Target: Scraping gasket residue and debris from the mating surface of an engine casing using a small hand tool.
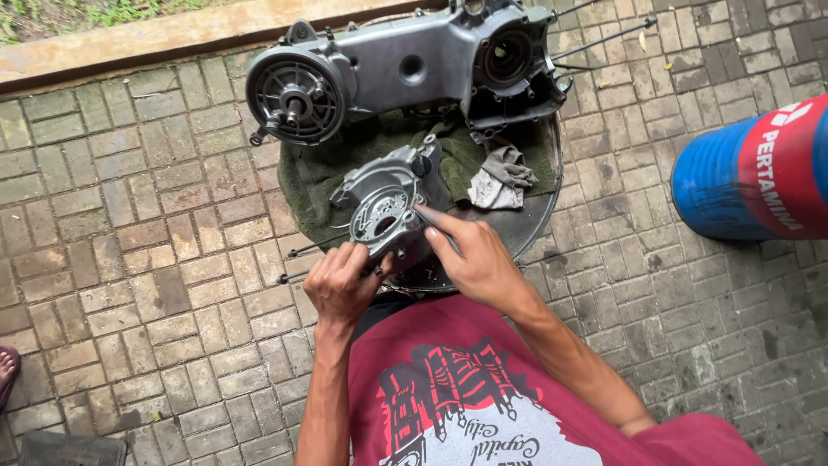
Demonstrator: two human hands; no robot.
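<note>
— Where are we with the small crankcase half [385, 205]?

— We have it tilted up at the near edge of the round tabletop [528, 226], just in front of us. Our left hand [342, 283] is closed around its lower rim, steadying it. Our right hand [477, 259] pinches a thin tool [420, 208], fingers shut on it, with the tip at the round recess inside the casing. We cannot tell exactly what the tip touches.

— And how far along does it look?

— We judge it midway. The large engine casing [405, 69] lies stripped at the far side, its long studs bare, resting partly on the green cloth [321, 177]. A grey rag [502, 178] lies crumpled beside the part. The half in our hands is off and apart from the big casing, so work inside its recess seems unfinished, and nothing is rejoined yet.
</note>
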